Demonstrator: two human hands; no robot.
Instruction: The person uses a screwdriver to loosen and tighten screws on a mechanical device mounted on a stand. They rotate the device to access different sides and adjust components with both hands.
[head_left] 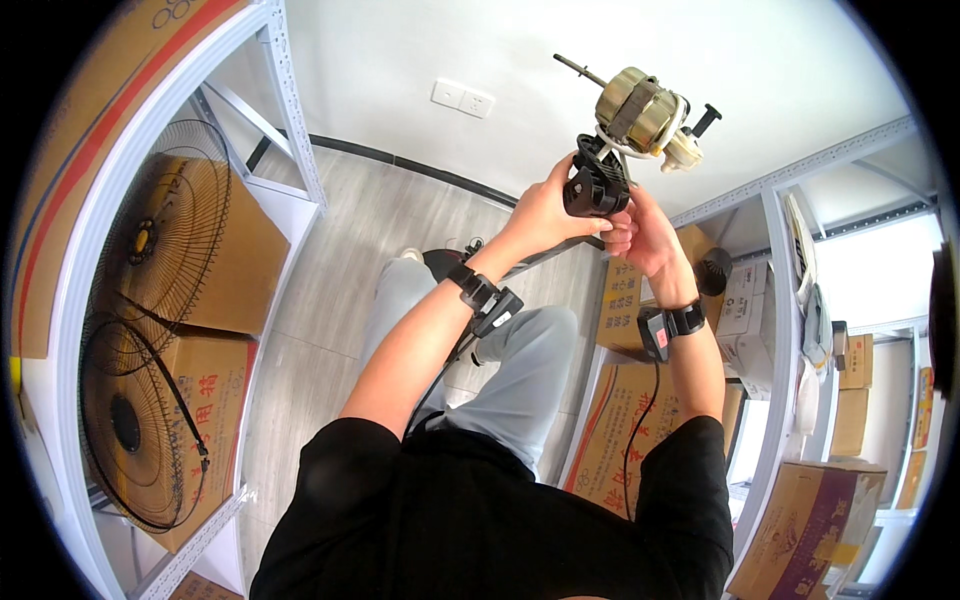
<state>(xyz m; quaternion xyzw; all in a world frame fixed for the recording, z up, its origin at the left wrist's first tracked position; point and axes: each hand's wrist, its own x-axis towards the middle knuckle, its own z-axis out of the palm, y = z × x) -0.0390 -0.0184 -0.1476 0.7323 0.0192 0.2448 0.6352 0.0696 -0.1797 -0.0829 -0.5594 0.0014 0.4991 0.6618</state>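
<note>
In front of me, toward the white wall, is a bare fan motor (637, 108) with a brassy round body, a thin shaft pointing left and a white gearbox with a black knob on its right. It sits on top of a black plastic fan neck (597, 188). My left hand (545, 212) is closed round the neck's left side, thumb beneath it. From the right, my right hand (645, 235) grips the neck's lower right side with curled fingers, partly hidden. A dark pole (560, 250) slants down from my hands to a black base near my feet.
To the left, a metal shelf (292, 130) holds cartons, with black wire fan grilles (165, 240) leaning on them. Boxes (625, 425) and another shelf (775, 260) stand on the right. A wall socket (462, 98) is ahead. Both wrists carry strapped devices with cables.
</note>
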